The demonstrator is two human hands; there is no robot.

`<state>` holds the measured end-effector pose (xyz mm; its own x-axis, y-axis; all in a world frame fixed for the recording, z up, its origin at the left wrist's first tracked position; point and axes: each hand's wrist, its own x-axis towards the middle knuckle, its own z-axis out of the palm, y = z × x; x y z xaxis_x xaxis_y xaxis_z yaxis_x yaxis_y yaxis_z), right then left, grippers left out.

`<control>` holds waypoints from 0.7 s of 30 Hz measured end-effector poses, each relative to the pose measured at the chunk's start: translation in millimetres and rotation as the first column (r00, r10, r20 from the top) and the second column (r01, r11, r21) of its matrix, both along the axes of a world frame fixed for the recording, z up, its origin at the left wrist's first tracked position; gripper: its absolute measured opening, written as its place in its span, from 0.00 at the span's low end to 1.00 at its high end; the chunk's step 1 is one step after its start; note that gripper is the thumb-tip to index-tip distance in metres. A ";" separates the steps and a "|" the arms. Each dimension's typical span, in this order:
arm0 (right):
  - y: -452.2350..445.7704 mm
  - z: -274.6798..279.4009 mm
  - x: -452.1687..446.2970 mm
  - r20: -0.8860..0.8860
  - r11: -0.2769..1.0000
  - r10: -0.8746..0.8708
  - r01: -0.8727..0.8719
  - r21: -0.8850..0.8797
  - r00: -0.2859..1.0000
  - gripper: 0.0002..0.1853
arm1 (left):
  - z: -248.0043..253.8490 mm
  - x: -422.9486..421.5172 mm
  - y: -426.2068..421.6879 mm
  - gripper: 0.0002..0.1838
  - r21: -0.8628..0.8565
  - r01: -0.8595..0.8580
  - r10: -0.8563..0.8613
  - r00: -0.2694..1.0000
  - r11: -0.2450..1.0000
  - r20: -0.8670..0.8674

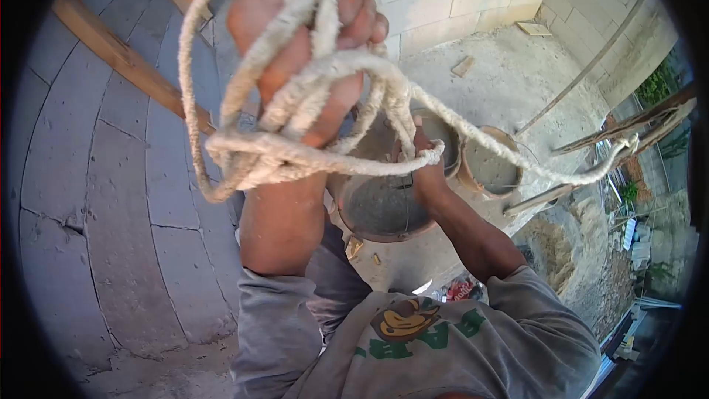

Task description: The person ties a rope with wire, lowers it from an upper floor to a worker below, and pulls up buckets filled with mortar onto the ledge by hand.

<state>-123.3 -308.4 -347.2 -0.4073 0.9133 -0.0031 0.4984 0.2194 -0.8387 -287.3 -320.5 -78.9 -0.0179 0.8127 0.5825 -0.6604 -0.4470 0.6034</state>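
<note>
Close to the camera, my left hand (343,11) is closed round a coil of thick, off-white rope (332,66). Several loops hang below the fist, and one length stretches right toward a wooden pole. Lower and farther off, my right hand (428,159) is over the rim of a round mortar bucket (384,210) holding grey material. Its fingers look closed, but rope strands cross in front, so what they grip is hidden. Two more buckets stand beside it: one (452,159) partly behind my right hand, another (491,170) with grey contents.
A block wall (125,214) rises close on the left, with a wooden beam (118,52) against it. Rough poles (613,129) jut in at the right, near the floor's edge. Sand (550,251) and a red packet (461,290) lie lower right.
</note>
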 end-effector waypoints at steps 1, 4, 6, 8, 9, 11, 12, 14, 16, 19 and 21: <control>18.4 -14.3 -12.1 0.016 1.000 0.006 -0.005 -0.006 1.000 0.20 | -6.7 6.4 2.5 0.19 -0.102 -0.056 0.065 0.995 0.993 0.081; 54.6 -61.0 -46.3 0.061 0.999 0.028 -0.025 -0.046 0.998 0.19 | -40.4 7.3 18.7 0.21 -0.374 -0.121 0.156 0.986 0.920 0.065; 56.4 -95.9 -61.7 0.106 0.995 0.042 -0.031 -0.097 0.994 0.19 | -69.8 -0.2 26.8 0.21 -0.472 -0.077 0.124 0.990 0.878 0.070; 52.1 -125.9 -72.2 0.137 0.990 0.061 -0.042 -0.138 0.989 0.18 | -98.5 -21.4 30.5 0.21 -0.454 -0.142 0.181 0.982 0.880 0.044; 48.4 -139.4 -77.0 0.154 0.988 0.070 -0.047 -0.149 0.986 0.18 | -112.8 -30.4 24.1 0.21 -0.471 -0.162 0.203 0.978 0.867 0.037; 55.0 -152.3 -79.1 0.186 0.987 0.091 -0.064 -0.146 0.978 0.18 | -128.5 -60.1 9.3 0.21 -0.349 -0.198 0.258 0.957 0.916 0.135; 53.4 -154.3 -76.4 0.208 0.986 0.099 -0.069 -0.149 0.973 0.18 | -137.4 -69.2 -1.4 0.21 -0.350 -0.210 0.277 0.949 0.913 0.154; 62.7 -150.0 -71.2 0.255 0.988 0.098 -0.064 -0.139 0.962 0.17 | -162.5 -79.7 -3.1 0.20 -0.364 -0.171 0.252 0.950 0.915 0.187; 63.6 -148.6 -60.5 0.309 0.987 0.104 -0.061 -0.145 0.946 0.17 | -194.8 -80.8 -5.5 0.19 -0.395 -0.104 0.200 0.957 0.913 0.211; 52.1 -154.9 -39.1 0.380 0.987 0.105 -0.051 -0.150 0.919 0.17 | -250.0 -63.1 3.9 0.18 -0.502 -0.142 0.229 0.966 0.853 0.116; 36.6 -156.9 -17.2 0.426 0.988 0.090 -0.029 -0.149 0.900 0.16 | -266.4 -37.4 -2.2 0.18 -0.568 -0.082 0.182 0.976 0.819 0.121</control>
<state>-140.5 -271.8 -504.1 -0.3917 0.8656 -0.3120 0.8069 0.1601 -0.5686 -324.7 -322.7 -345.3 -0.2019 0.9793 0.0105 -0.7298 -0.1576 0.6653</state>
